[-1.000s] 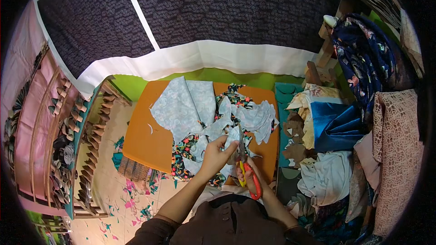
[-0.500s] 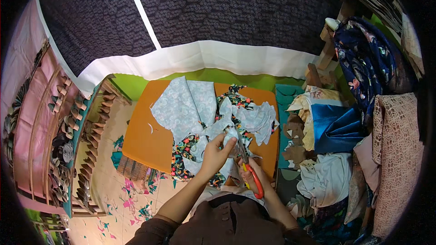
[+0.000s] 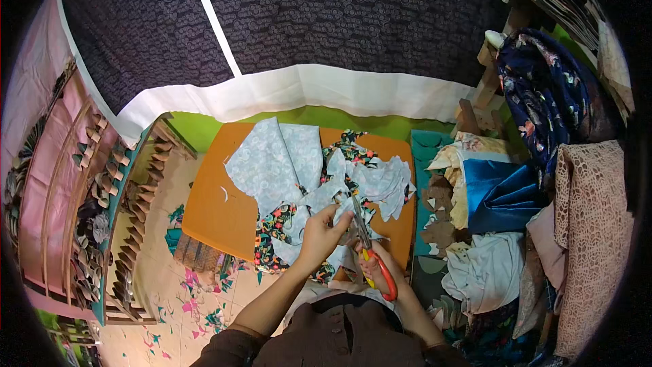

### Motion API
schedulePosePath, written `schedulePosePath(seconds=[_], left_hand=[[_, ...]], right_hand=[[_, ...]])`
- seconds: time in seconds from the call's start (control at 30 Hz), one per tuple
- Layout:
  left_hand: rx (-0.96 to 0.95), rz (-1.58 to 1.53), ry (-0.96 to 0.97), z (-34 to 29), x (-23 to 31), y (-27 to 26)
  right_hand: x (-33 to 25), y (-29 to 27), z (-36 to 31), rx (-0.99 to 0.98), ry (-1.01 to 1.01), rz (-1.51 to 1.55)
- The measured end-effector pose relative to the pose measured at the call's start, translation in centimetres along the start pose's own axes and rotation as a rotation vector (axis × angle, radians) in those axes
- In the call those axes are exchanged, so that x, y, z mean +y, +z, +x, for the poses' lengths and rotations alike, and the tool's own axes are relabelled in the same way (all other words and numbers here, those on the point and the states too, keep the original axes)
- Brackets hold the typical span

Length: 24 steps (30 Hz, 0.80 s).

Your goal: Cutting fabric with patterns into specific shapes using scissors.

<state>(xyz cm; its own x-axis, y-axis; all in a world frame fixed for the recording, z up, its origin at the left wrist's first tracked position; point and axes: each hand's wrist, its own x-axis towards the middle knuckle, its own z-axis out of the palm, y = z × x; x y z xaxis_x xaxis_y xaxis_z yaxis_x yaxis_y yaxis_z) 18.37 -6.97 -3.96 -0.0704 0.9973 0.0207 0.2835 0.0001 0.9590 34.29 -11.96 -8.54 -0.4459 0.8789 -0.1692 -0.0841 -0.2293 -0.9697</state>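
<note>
The scissors [image 3: 365, 234] leaned more to the left, so the blades seemed to meet the pale cloth [image 3: 345, 204] from a new angle.
The right hand [image 3: 382, 259] gripped their handles, lower and further right than one second earlier; the left hand [image 3: 322, 234], nearly closed, held the cloth over the orange table [image 3: 221, 214].

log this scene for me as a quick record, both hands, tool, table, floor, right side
left hand: at pale fabric, grip unclear
right hand: holding scissors
tool: red and yellow handles, blades pointing away from the person
table: orange, bearing pale and dark floral fabric
floor: pink and teal scraps
right side: blue cloth
</note>
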Motion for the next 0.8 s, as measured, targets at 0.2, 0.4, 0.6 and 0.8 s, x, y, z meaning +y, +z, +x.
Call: schedulePosePath(seconds=[0.2,0.4,0.6,0.8], left_hand=[[-0.102,0.092,-0.026,-0.3,0.5,0.1],[-0.078,0.018,-0.027,-0.1,0.3,-0.3],[-0.034,-0.106,-0.052,-0.5,1.4,-0.5],[0.011,-0.113,0.004,-0.2,0.6,0.7]], right_hand=[[0.4,0.1,-0.3,-0.040,-0.064,0.211],[-0.6,0.1,-0.4,-0.041,0.038,0.159],[0.6,0.2,-0.6,-0.013,-0.043,0.061],[2.1,-0.7,-0.9,-0.038,-0.171,-0.033]])
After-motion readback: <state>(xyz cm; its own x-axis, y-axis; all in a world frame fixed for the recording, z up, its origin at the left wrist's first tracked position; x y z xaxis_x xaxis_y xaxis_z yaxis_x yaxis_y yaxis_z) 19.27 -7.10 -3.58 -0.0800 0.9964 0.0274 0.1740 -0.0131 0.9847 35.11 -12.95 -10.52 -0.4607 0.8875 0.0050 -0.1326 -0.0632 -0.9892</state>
